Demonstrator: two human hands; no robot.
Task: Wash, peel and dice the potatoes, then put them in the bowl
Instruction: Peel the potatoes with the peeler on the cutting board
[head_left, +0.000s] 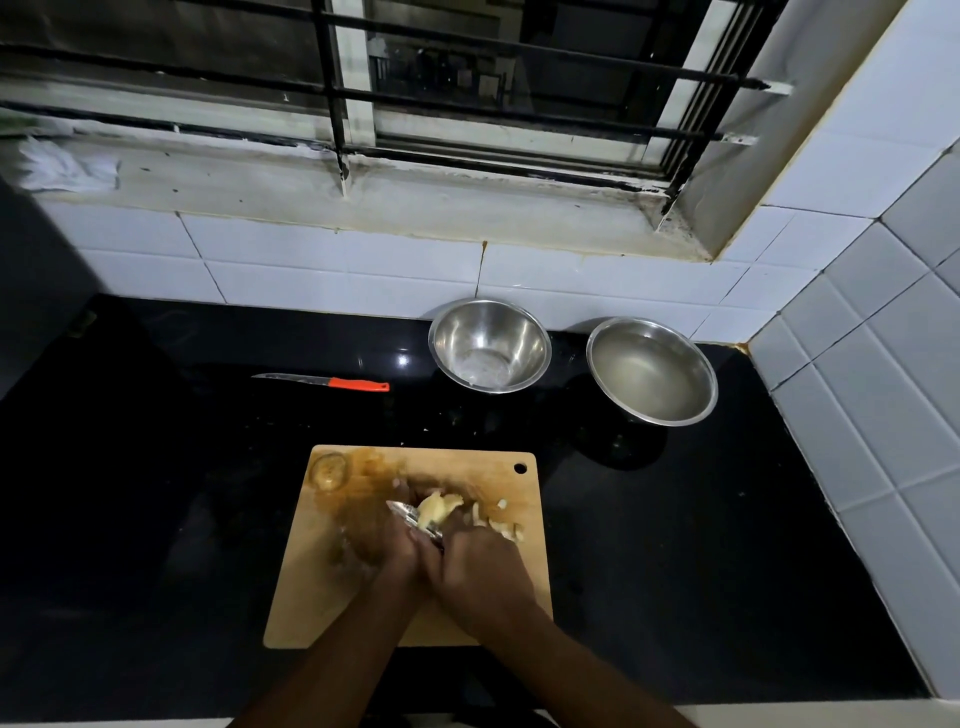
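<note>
While both hands — left hand and right hand — curled around the peeled potato and a metal blade, it looked wet, slippery — best pinched at its ends.

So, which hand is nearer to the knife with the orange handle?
Left. The left hand is over the cutting board, below and slightly right of the knife. The right hand is further right on the board.
</note>
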